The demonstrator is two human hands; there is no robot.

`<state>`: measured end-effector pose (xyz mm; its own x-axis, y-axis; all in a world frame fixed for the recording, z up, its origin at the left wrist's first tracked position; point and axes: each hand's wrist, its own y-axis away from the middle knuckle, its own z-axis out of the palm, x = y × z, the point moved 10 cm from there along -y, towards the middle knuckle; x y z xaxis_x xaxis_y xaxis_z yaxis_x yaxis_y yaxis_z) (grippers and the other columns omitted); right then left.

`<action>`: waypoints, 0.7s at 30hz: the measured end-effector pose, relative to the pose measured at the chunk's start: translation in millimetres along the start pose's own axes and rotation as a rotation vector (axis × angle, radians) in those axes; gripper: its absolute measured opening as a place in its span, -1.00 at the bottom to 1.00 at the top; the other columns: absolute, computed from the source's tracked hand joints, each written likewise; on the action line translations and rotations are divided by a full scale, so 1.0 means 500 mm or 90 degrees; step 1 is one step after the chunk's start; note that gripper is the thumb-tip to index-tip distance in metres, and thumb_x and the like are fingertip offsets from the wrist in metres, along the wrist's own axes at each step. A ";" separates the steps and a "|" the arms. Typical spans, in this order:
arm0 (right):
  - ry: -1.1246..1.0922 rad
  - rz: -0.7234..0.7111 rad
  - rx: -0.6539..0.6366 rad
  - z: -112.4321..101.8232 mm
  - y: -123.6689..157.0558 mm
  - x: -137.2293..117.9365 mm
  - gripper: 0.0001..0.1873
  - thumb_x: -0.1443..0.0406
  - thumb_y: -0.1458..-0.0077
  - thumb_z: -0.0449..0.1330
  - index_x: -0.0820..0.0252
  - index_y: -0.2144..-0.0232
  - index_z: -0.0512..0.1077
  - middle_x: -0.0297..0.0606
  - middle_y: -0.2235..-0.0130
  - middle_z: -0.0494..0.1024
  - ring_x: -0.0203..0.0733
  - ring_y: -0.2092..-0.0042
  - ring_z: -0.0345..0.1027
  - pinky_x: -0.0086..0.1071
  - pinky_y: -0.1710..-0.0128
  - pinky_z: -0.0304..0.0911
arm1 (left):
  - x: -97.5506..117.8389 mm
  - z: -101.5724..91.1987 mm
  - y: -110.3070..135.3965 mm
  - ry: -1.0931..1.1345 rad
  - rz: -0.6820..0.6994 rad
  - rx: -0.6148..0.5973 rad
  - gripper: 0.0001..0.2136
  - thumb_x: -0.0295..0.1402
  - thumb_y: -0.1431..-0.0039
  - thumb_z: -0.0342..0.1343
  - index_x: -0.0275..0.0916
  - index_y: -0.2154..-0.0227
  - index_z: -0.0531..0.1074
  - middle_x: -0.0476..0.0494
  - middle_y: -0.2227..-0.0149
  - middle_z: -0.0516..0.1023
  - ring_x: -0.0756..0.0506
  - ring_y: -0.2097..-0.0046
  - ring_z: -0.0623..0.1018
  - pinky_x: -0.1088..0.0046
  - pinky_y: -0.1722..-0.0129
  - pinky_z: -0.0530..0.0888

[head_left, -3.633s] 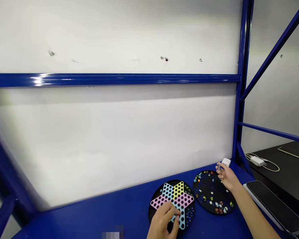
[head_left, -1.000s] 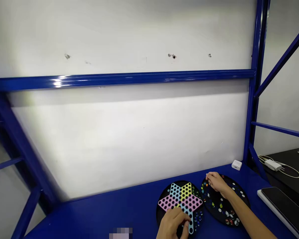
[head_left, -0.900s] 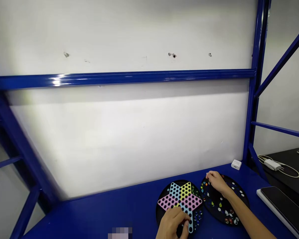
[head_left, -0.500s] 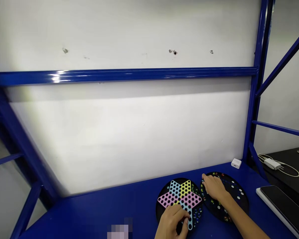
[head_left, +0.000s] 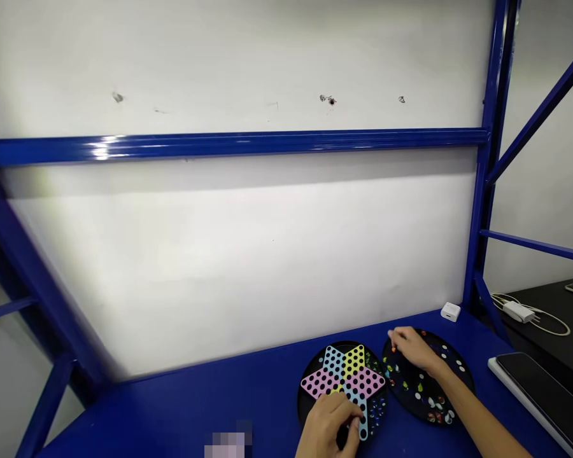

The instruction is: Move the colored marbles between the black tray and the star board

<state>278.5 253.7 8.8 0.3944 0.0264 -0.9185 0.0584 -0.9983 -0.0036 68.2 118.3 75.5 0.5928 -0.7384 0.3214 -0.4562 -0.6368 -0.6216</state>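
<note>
My left hand point(head_left: 330, 421) rests over the near side of a star-shaped Chinese checkers board point(head_left: 365, 382). Its fingers are curled, thumb and index tips close together; anything between them is hidden. The board has pink, blue and yellow points with dark holes and sits in a round black tray point(head_left: 307, 407). Blue marbles point(head_left: 378, 410) and green ones point(head_left: 372, 361) lie beside the star. Over the left part of a second round black tray point(head_left: 464, 391), my right hand point(head_left: 414, 348) is pinched, with an orange marble point(head_left: 394, 349) at its fingertips. Mixed marbles and white discs point(head_left: 459, 362) lie in that tray.
The trays stand on a blue table point(head_left: 195, 394) against a white wall, framed by blue metal bars point(head_left: 286, 141). A white charger cube point(head_left: 451, 311) is behind the right tray. At right are a phone on a white box point(head_left: 535, 388) and a cabled white adapter point(head_left: 519, 312).
My right hand has shifted slightly right, uncovering more marbles in the right tray. The left hand holds its place over the board. The view has moved slightly.
</note>
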 end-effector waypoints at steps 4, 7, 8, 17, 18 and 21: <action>0.253 -0.110 -0.116 0.055 0.035 -0.050 -0.73 0.19 -0.17 0.02 0.15 0.51 0.34 -0.29 0.40 0.48 -0.19 0.31 0.31 -0.39 0.28 0.14 | -0.007 0.011 0.005 0.001 0.000 -0.014 -0.82 -0.43 -0.23 -0.07 -0.16 0.36 0.44 -0.07 0.46 0.51 -0.04 0.40 0.49 0.46 0.37 0.41; 0.370 -0.094 -0.156 0.064 0.058 -0.056 -0.84 0.23 -0.14 0.04 0.10 0.34 0.41 -0.24 0.25 0.54 -0.09 0.18 0.36 -0.34 0.22 0.14 | -0.009 0.016 0.008 0.009 -0.004 -0.007 -0.81 -0.43 -0.24 -0.08 -0.16 0.36 0.44 -0.07 0.45 0.51 -0.04 0.40 0.48 0.45 0.36 0.41; 0.401 -0.087 -0.167 0.064 0.063 -0.055 -0.85 0.23 -0.13 0.06 0.08 0.29 0.41 -0.23 0.23 0.54 -0.07 0.15 0.37 -0.33 0.21 0.14 | -0.009 0.016 0.008 0.012 -0.007 0.002 -0.81 -0.42 -0.24 -0.09 -0.16 0.37 0.43 -0.07 0.46 0.51 -0.04 0.40 0.47 0.45 0.36 0.40; 0.508 -0.100 -0.198 0.079 0.071 -0.054 -0.81 0.28 -0.09 0.13 0.05 0.23 0.48 -0.19 0.19 0.58 0.00 0.11 0.42 -0.29 0.17 0.15 | -0.004 0.009 0.006 0.017 -0.005 0.022 -0.83 -0.44 -0.20 -0.06 -0.16 0.40 0.43 -0.03 0.48 0.48 -0.02 0.42 0.47 0.47 0.37 0.38; 0.496 -0.102 -0.193 0.076 0.071 -0.054 -0.83 0.28 -0.10 0.13 0.05 0.25 0.48 -0.20 0.20 0.58 -0.01 0.12 0.42 -0.30 0.17 0.15 | -0.003 0.010 0.005 0.016 0.001 0.018 -0.84 -0.44 -0.20 -0.05 -0.16 0.40 0.43 -0.02 0.48 0.48 -0.02 0.42 0.48 0.47 0.37 0.38; 0.417 -0.095 -0.163 0.055 0.060 -0.049 -0.85 0.23 -0.13 0.11 0.07 0.29 0.47 -0.22 0.20 0.58 -0.05 0.12 0.40 -0.32 0.17 0.16 | -0.002 0.013 0.005 0.011 0.011 0.008 -0.84 -0.46 -0.18 -0.04 -0.15 0.39 0.42 -0.01 0.48 0.47 -0.02 0.42 0.48 0.48 0.37 0.37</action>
<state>245.4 221.6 20.3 0.8301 0.2676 -0.4892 0.3361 -0.9402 0.0559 70.6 118.9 69.1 0.5737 -0.7531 0.3222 -0.4582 -0.6211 -0.6358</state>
